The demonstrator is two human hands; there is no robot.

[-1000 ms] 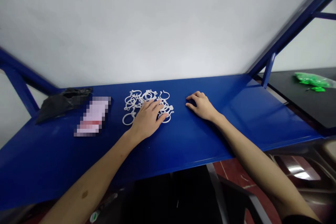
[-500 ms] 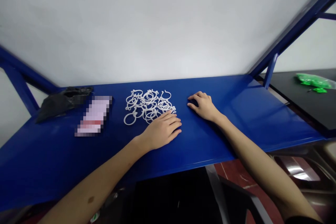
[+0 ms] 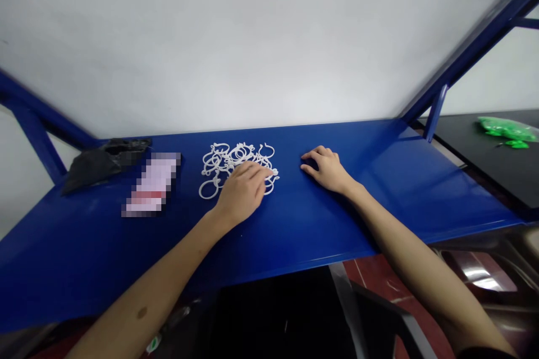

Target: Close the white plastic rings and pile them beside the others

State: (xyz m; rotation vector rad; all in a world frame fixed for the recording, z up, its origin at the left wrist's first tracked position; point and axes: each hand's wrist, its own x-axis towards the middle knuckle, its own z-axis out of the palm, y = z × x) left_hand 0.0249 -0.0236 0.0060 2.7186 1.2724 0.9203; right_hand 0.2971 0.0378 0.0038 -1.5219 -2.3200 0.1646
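Partly covers white rings (image 3: 241,152) at centre with left hand (image 3: 241,193); cannot tell grip. Rests right hand (image 3: 327,170) half-open, empty, centre-right.

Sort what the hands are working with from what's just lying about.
In use, apparently:
white rings, partly under the left hand
blue table, beneath them

Lying about, seemingly:
black plastic, left
pixelated pink item beside it
green things on the black table

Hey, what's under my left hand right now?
White rings on the blue table show past the edges of your left hand. What lies directly beneath it is covered, so I can't tell how many rings are there.
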